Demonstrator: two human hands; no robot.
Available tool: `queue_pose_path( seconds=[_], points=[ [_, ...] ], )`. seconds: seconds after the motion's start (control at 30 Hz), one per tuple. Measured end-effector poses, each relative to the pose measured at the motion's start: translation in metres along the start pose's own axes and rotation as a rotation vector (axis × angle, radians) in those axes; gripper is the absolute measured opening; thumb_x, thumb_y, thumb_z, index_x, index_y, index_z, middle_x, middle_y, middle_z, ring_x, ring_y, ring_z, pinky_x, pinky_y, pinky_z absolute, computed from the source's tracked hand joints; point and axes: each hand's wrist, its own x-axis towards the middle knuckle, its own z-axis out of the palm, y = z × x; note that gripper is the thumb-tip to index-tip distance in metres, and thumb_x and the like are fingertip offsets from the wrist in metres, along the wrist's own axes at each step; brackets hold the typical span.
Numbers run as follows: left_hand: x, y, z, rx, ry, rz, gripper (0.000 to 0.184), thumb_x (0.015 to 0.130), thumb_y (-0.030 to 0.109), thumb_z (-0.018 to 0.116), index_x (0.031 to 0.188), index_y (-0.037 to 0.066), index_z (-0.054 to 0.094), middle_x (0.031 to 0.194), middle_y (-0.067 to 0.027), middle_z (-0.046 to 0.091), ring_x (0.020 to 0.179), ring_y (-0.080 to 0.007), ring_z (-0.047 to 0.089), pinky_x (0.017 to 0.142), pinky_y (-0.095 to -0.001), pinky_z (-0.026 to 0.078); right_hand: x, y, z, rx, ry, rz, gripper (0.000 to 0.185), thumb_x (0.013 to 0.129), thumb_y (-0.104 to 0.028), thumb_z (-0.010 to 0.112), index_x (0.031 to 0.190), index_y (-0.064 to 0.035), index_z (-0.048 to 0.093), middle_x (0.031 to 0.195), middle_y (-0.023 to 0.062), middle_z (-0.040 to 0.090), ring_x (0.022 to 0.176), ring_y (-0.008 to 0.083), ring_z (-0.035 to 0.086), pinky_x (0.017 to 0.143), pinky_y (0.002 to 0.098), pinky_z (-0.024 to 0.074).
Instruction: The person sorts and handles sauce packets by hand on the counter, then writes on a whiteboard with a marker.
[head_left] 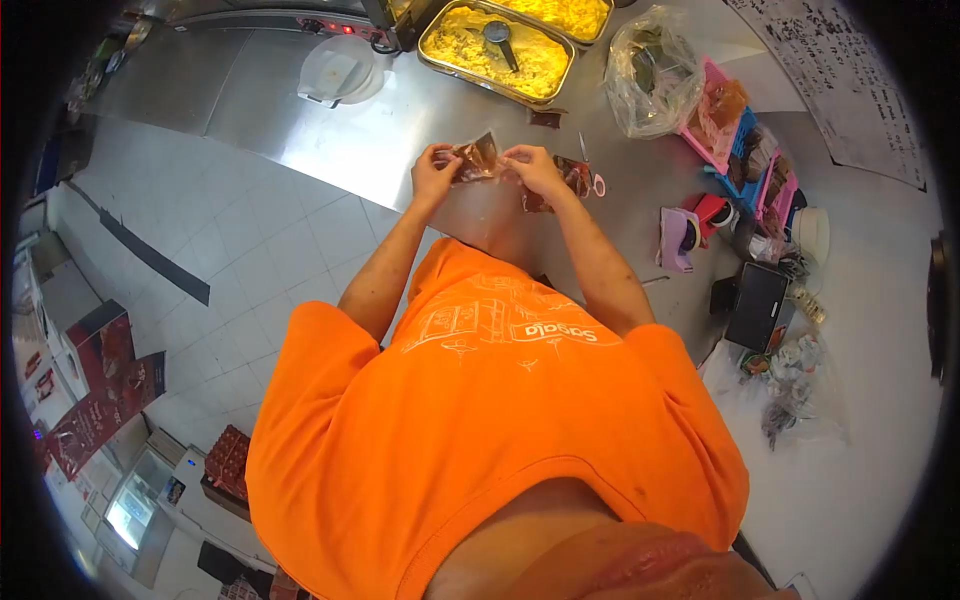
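Over the metal counter, a small clear plastic packet with dark reddish-brown contents (pixel 476 157) is held up between my hands. My left hand (pixel 433 176) is closed on its left side, thumb and fingers pinching the film. At the right edge of the packet, my right hand (pixel 535 171) pinches the film with its fingertips. Under and beside my right wrist lie similar dark packets (pixel 572 177), partly hidden by the forearm. Scissors (pixel 599 185) rest just right of them, their blades pointing away. Another small brown packet (pixel 545 118) is farther back.
Metal trays of yellow food (pixel 463 48) stand at the back, one with a black-handled utensil (pixel 499 42). A white lidded tub (pixel 340 72) is back left. To the right are a plastic bag (pixel 652 75), pink and blue baskets (pixel 716 125), a tape dispenser (pixel 678 240) and a black device (pixel 757 308).
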Motion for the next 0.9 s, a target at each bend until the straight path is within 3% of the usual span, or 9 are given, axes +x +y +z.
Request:
queue_pose_path(
  seconds=[0.1, 0.13, 0.23, 0.3, 0.33, 0.47, 0.6, 0.8, 0.9],
  points=[
    [-0.005, -0.025, 0.014, 0.621, 0.273, 0.491, 0.039, 0.087, 0.019, 0.073, 0.123, 0.010, 0.063, 0.122, -0.0111, 0.061, 0.123, -0.0274, 0.054, 0.100, -0.0469, 0.044, 0.019, 0.041, 0.001, -0.228, 0.133, -0.084, 0.020, 0.086, -0.019, 0.075, 0.095, -0.0016, 0.075, 0.078, 0.0120, 0.074, 0.059, 0.0182, 0.069, 0.056, 0.0338, 0.0548],
    [-0.014, -0.015, 0.021, 0.688, 0.196, 0.432, 0.042, 0.092, 0.026, 0.066, 0.132, 0.015, 0.059, 0.142, -0.0093, 0.051, 0.138, -0.0309, 0.039, 0.109, -0.0513, 0.034, 0.017, 0.032, -0.002, -0.271, 0.086, -0.077, 0.021, 0.085, -0.020, 0.075, 0.094, -0.0011, 0.076, 0.077, 0.0132, 0.074, 0.058, 0.0191, 0.069, 0.057, 0.0343, 0.0551],
    [-0.032, 0.004, 0.040, 1.033, 0.080, 0.741, 0.049, 0.098, 0.035, 0.057, 0.144, 0.020, 0.050, 0.152, -0.0038, 0.044, 0.144, -0.0302, 0.033, 0.114, -0.0513, 0.029, 0.009, 0.014, -0.015, -0.390, -0.061, -0.058, 0.024, 0.083, -0.022, 0.074, 0.092, -0.0003, 0.076, 0.074, 0.0155, 0.073, 0.055, 0.0209, 0.068, 0.058, 0.0354, 0.0556],
    [-0.024, -0.015, 0.040, 1.112, 0.036, 0.719, 0.052, 0.101, 0.041, 0.049, 0.152, 0.035, 0.039, 0.159, -0.0011, 0.035, 0.148, -0.0332, 0.027, 0.116, -0.0605, 0.020, 0.018, 0.004, -0.028, -0.454, -0.158, -0.081, 0.025, 0.083, -0.024, 0.073, 0.091, -0.0008, 0.077, 0.072, 0.0155, 0.073, 0.055, 0.0208, 0.068, 0.057, 0.0360, 0.0558],
    [-0.023, -0.019, 0.036, 1.166, 0.034, 0.701, 0.052, 0.102, 0.041, 0.049, 0.152, 0.037, 0.038, 0.160, -0.0013, 0.034, 0.148, -0.0332, 0.026, 0.115, -0.0639, 0.019, 0.025, 0.004, -0.039, -0.509, -0.149, -0.030, 0.027, 0.082, -0.025, 0.072, 0.092, -0.0004, 0.076, 0.075, 0.0144, 0.074, 0.060, 0.0254, 0.070, 0.063, 0.0406, 0.0573],
    [-0.012, -0.034, 0.025, 1.220, 0.005, 0.728, 0.049, 0.103, 0.045, 0.046, 0.151, 0.043, 0.038, 0.161, -0.0008, 0.031, 0.148, -0.0347, 0.025, 0.110, -0.0743, 0.017, 0.045, 0.009, -0.083, -0.933, 0.756, -0.226, 0.023, 0.083, -0.026, 0.073, 0.102, -0.0144, 0.076, 0.116, 0.0065, 0.067, 0.114, 0.0303, 0.058, 0.096, 0.0470, 0.0488],
    [-0.014, -0.021, 0.020, 1.199, -0.066, 0.713, 0.053, 0.097, 0.044, 0.057, 0.148, 0.039, 0.044, 0.159, -0.0038, 0.033, 0.146, -0.0356, 0.029, 0.108, -0.0739, 0.020, 0.038, 0.009, -0.100, -1.032, 0.575, -0.381, 0.021, 0.088, -0.028, 0.071, 0.108, -0.0219, 0.074, 0.120, 0.0032, 0.065, 0.121, 0.0299, 0.053, 0.099, 0.0471, 0.0459],
    [-0.004, -0.016, -0.004, 0.771, -0.203, 0.617, 0.081, 0.080, 0.039, 0.080, 0.150, 0.023, 0.041, 0.152, -0.0157, 0.038, 0.138, -0.0395, 0.037, 0.114, -0.0538, 0.031, 0.012, -0.022, -0.086, -0.579, 0.435, -0.287, 0.018, 0.093, -0.021, 0.066, 0.106, -0.0100, 0.071, 0.095, 0.0104, 0.073, 0.083, 0.0315, 0.072, 0.080, 0.0458, 0.0560],
    [-0.006, -0.015, -0.009, 0.653, -0.138, 0.635, 0.106, 0.066, 0.044, 0.088, 0.152, 0.013, 0.035, 0.149, -0.0180, 0.040, 0.135, -0.0413, 0.039, 0.112, -0.0497, 0.035, -0.004, -0.012, -0.047, 0.080, 0.310, -0.260, 0.023, 0.095, -0.022, 0.064, 0.105, -0.0015, 0.067, 0.090, 0.0124, 0.073, 0.073, 0.0263, 0.072, 0.072, 0.0422, 0.0568]
  ],
)
